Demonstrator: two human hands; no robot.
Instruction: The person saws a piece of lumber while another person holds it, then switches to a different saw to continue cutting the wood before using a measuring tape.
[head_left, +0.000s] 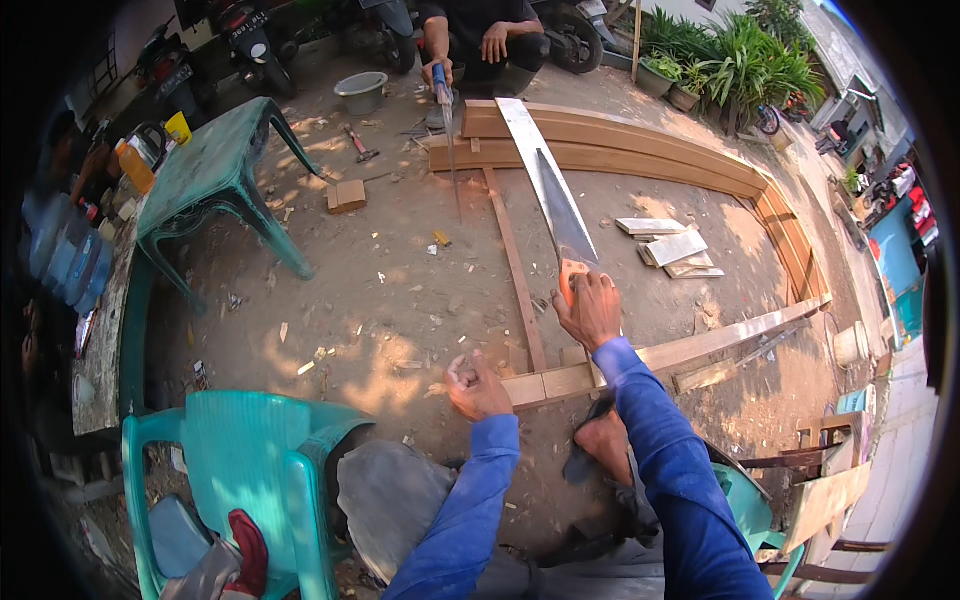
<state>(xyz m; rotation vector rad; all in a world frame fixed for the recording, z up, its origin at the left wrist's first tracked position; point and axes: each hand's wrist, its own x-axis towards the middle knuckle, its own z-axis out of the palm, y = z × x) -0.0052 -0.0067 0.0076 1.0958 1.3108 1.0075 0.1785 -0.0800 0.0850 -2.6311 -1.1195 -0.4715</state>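
Head view shows board scraps (pixel 680 248) near the saw (pixel 572 235), green chair (pixel 240 450) lower left.

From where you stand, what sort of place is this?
Probably an outdoor yard used as a makeshift woodworking spot: a large wooden frame lies on dirt ground, the right hand grips a saw, and motorcycles stand along the far edge.
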